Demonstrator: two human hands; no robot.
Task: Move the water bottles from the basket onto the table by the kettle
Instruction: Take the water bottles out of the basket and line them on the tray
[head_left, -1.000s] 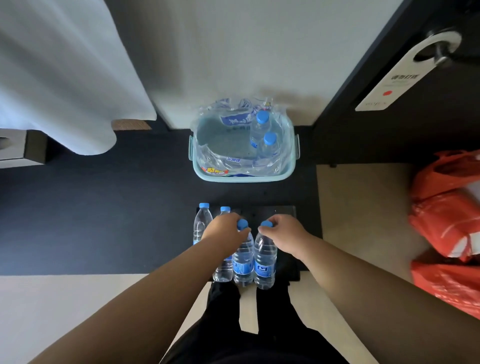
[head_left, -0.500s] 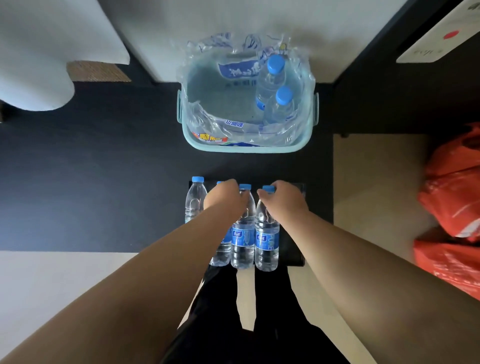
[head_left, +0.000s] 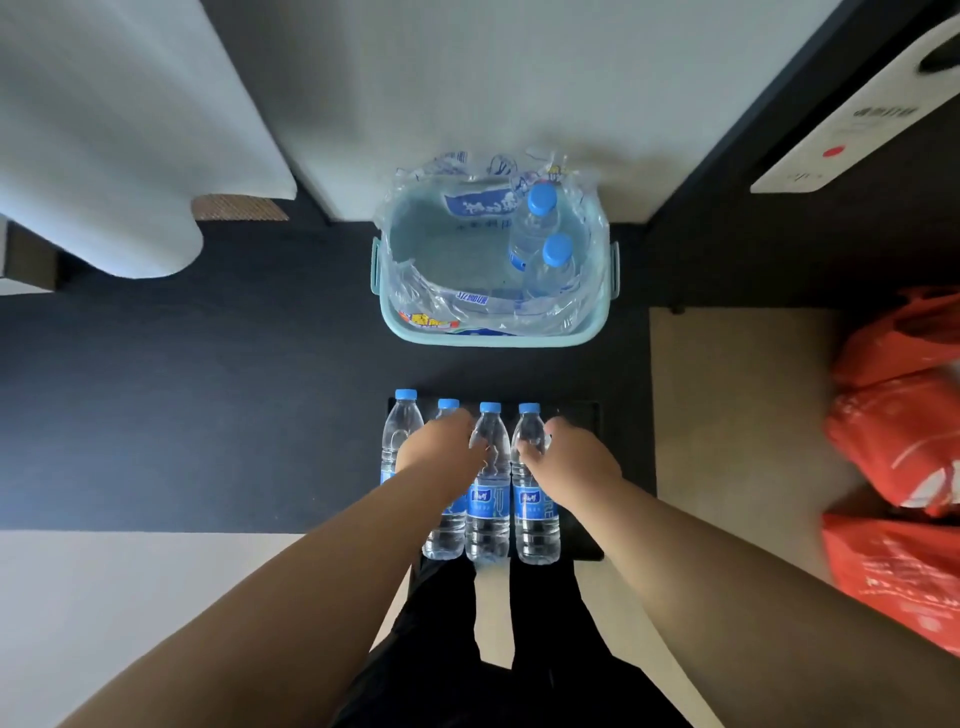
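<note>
Both hands were slid down from the blue caps: the left hand (head_left: 441, 447) was lowered to the shoulder of the third clear plastic water bottle (head_left: 487, 483), the right hand (head_left: 569, 457) to the fourth clear plastic water bottle (head_left: 532, 483). The caps were uncovered.

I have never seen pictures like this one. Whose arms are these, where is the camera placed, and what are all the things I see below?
There is no machine here: the arms belong to a person, and the one camera sits on that person's head, looking forward and down. The left hand and the right hand each rest on a water bottle in a row of four upright bottles with blue caps, standing on a dark tray. Whether the fingers fully close around the bottles is hard to tell. Farther away stands a pale green basket lined with clear plastic wrap, with two more bottles inside. Orange bags lie on the right. No kettle is visible.
</note>
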